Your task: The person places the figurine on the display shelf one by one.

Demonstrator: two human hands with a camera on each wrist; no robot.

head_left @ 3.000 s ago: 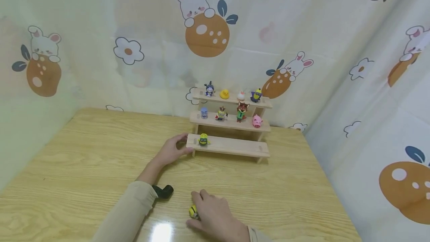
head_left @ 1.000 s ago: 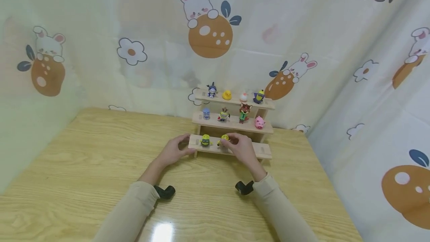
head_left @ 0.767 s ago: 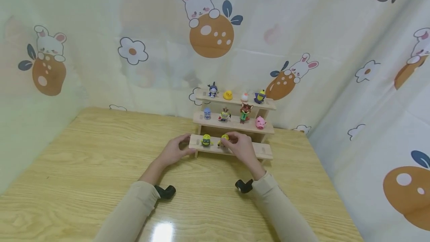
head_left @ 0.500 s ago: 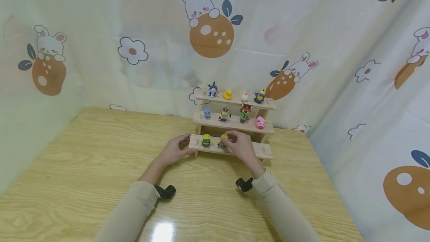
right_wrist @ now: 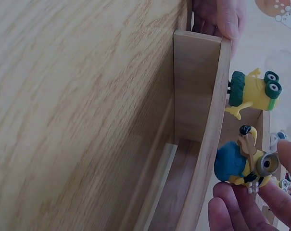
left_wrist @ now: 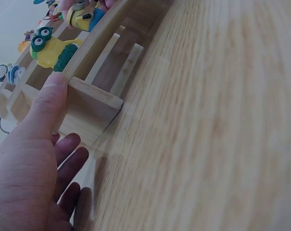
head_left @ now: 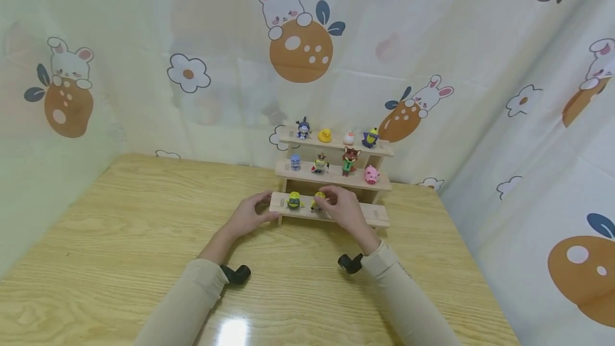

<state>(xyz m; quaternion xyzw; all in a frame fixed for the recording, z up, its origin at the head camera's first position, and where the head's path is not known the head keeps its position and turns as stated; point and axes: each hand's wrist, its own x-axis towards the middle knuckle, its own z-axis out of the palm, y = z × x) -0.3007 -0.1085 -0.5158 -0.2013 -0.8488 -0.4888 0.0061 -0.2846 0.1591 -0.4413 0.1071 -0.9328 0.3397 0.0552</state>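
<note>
My right hand pinches a yellow one-eyed Minion figure in blue overalls with a small brown guitar. It is upright on the lowest board of a three-tier wooden display shelf. Left of it on that board stands another Minion figure with green goggles and a green skirt. The left hand holds the left end of the lowest tier, its thumb at the front edge and the index finger at the back corner. In the left wrist view, the other fingers hang loosely beside the shelf's end.
The middle tier carries a blue figure, a crowned figure, a fox figure and a pink pig. On top sit a purple figure, yellow duck, white hen and caped figure. A printed curtain hangs behind.
My right hand has carried the guitar Minion from the front of the table up to the lowest board, then shifted it slightly left. The left hand keeps its place at the shelf's end.
</note>
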